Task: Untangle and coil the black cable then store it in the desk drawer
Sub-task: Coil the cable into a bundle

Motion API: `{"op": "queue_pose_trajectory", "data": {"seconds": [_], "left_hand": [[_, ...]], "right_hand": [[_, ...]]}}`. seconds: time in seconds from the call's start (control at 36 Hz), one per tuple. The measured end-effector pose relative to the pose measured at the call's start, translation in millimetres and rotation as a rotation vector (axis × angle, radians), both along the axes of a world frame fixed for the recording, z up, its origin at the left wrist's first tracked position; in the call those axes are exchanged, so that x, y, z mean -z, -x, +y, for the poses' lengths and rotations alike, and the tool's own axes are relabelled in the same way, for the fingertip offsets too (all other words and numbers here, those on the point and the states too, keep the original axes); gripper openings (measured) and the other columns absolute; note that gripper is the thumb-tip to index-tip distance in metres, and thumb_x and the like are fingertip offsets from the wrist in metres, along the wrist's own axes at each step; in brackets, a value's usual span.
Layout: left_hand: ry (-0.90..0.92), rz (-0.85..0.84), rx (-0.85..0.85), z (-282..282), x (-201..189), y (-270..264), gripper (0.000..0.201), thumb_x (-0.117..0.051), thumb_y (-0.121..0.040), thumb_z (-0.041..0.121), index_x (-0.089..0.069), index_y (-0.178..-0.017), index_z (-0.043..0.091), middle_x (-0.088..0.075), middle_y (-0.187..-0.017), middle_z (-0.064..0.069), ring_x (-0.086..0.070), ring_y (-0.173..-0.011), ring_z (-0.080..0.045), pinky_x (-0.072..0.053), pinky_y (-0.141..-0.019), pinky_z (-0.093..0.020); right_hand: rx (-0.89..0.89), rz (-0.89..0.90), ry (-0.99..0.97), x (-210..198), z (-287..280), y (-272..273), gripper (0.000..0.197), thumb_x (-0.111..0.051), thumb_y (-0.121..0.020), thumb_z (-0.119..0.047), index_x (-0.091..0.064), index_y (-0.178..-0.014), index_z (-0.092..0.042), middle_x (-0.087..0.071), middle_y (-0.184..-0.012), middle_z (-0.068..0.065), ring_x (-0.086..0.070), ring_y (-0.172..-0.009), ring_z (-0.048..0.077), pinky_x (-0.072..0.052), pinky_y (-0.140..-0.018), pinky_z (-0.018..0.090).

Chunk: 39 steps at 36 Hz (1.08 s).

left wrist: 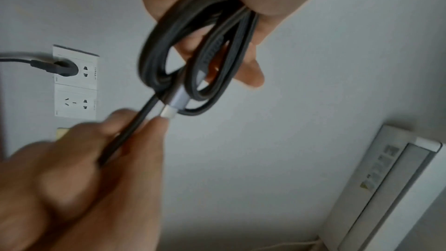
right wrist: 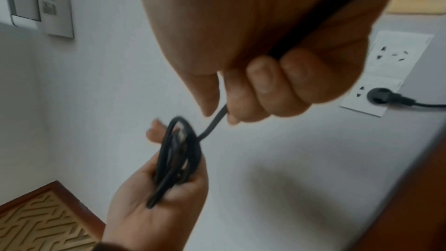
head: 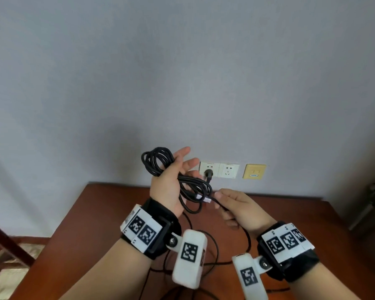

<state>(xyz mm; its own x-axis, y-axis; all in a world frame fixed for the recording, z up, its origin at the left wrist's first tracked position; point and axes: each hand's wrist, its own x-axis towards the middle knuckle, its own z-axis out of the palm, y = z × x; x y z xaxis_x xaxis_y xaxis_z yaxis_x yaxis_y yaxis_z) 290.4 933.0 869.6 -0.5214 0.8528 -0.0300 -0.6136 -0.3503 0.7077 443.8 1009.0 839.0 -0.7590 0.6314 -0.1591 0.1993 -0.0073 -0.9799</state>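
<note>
The black cable (head: 195, 187) is wound in several loops around my raised left hand (head: 173, 180), above the brown desk (head: 95, 213). The thumb clamps the loops (left wrist: 156, 60) against the palm while the fingers (head: 183, 152) stick out past them. A silver connector (head: 207, 200) pokes out of the coil (right wrist: 178, 156), close to my right fingertips. My right hand (head: 234, 206) pinches the loose strand (left wrist: 130, 131) between thumb and fingers just right of the coil. The strand runs on through that fist (right wrist: 265, 45) and drops toward the desk.
Slack black cable (head: 212, 245) loops over the desk under my wrists. On the wall behind are white sockets (head: 228, 171), one holding a black plug (head: 208, 173), and a yellow plate (head: 254, 171). A dark wooden frame (head: 9, 245) stands at the left. No drawer is in view.
</note>
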Motion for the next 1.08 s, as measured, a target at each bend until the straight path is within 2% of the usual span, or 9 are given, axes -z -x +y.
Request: {"op": "queue_pose_trajectory", "data": {"seconds": [0.19, 0.33, 0.44, 0.56, 0.64, 0.72, 0.81, 0.97, 1.08], "left_hand": [[-0.021, -0.085, -0.068, 2, -6, 24, 0.025, -0.04, -0.1, 0.013, -0.062, -0.09, 0.018, -0.042, -0.049, 0.007, -0.035, -0.036, -0.007, -0.04, -0.043, -0.019], [0.0, -0.024, -0.085, 0, -8, 33, 0.022, -0.042, -0.1, 0.014, -0.062, -0.09, 0.019, -0.036, -0.045, 0.009, -0.028, -0.032, -0.006, -0.034, -0.04, -0.016], [0.035, 0.035, -0.096, -1, -9, 36, 0.02, -0.044, -0.099, 0.014, -0.061, -0.09, 0.018, -0.036, -0.044, 0.009, -0.027, -0.032, -0.005, -0.033, -0.038, -0.016], [0.16, 0.188, -0.116, -1, -6, 36, 0.016, -0.05, -0.097, 0.015, -0.064, -0.09, 0.019, -0.037, -0.047, 0.008, -0.026, -0.036, -0.007, -0.034, -0.04, -0.02], [0.209, 0.259, -0.082, -2, -6, 30, 0.013, -0.054, -0.095, 0.019, -0.064, -0.087, 0.017, -0.037, -0.05, 0.006, -0.026, -0.038, -0.009, -0.035, -0.042, -0.023], [0.244, 0.28, -0.003, -4, -10, 24, 0.011, -0.055, -0.094, 0.018, -0.063, -0.088, 0.014, -0.043, -0.051, 0.003, -0.027, -0.038, -0.01, -0.034, -0.043, -0.024], [0.308, 0.383, 0.093, -4, -7, 18, 0.011, -0.058, -0.093, 0.02, -0.064, -0.09, 0.011, -0.054, -0.056, -0.001, -0.03, -0.038, -0.011, -0.036, -0.045, -0.026], [0.385, 0.464, 0.231, -7, -1, 4, 0.015, -0.059, -0.093, 0.021, -0.064, -0.094, 0.007, -0.067, -0.065, -0.005, -0.034, -0.039, -0.012, -0.036, -0.049, -0.027], [0.417, 0.573, 0.284, -8, -1, -9, 0.031, -0.054, -0.095, 0.034, -0.064, -0.09, 0.005, -0.066, -0.057, 0.0, -0.043, -0.046, -0.017, -0.041, -0.05, -0.026]], "right_hand": [[0.028, -0.13, -0.22, 9, 13, -15, 0.034, -0.059, -0.091, -0.031, -0.056, -0.06, -0.016, -0.031, -0.044, -0.006, -0.024, -0.041, 0.01, -0.021, -0.044, 0.023], [0.148, -0.098, -0.329, 14, 25, -23, 0.032, -0.063, -0.088, -0.03, -0.052, -0.064, -0.013, -0.036, -0.052, -0.008, -0.03, -0.047, 0.005, -0.028, -0.049, 0.016], [0.085, -0.068, -0.39, 16, 31, -30, 0.021, -0.055, -0.095, -0.026, -0.057, -0.081, -0.01, -0.048, -0.063, -0.011, -0.04, -0.059, 0.004, -0.033, -0.06, 0.021], [-0.041, -0.114, -0.596, 0, 26, -31, 0.021, -0.054, -0.094, -0.016, -0.065, -0.083, -0.029, -0.064, -0.079, -0.007, -0.055, -0.074, 0.005, -0.04, -0.072, 0.02], [-0.14, -0.122, -0.792, -18, 19, -27, 0.026, -0.053, -0.09, -0.012, -0.065, -0.085, -0.036, -0.063, -0.083, -0.013, -0.059, -0.082, 0.005, -0.043, -0.075, 0.016], [-0.223, -0.103, -0.874, -30, 14, -22, 0.023, -0.052, -0.088, -0.013, -0.069, -0.096, -0.026, -0.058, -0.081, -0.012, -0.058, -0.079, 0.006, -0.043, -0.072, 0.016], [-0.247, -0.093, -0.896, -41, 9, -17, 0.023, -0.053, -0.088, -0.022, -0.069, -0.105, -0.026, -0.058, -0.084, -0.006, -0.057, -0.077, 0.01, -0.045, -0.071, 0.019], [-0.182, 0.012, -0.981, -50, 9, -8, 0.015, -0.057, -0.09, -0.02, -0.07, -0.097, -0.022, -0.062, -0.081, -0.011, -0.059, -0.077, 0.003, -0.043, -0.072, 0.012], [-0.078, 0.081, -0.976, -51, 5, -3, 0.005, -0.066, -0.088, -0.019, -0.065, -0.082, -0.019, -0.066, -0.074, -0.012, -0.062, -0.071, 0.007, -0.048, -0.067, 0.023]]}}
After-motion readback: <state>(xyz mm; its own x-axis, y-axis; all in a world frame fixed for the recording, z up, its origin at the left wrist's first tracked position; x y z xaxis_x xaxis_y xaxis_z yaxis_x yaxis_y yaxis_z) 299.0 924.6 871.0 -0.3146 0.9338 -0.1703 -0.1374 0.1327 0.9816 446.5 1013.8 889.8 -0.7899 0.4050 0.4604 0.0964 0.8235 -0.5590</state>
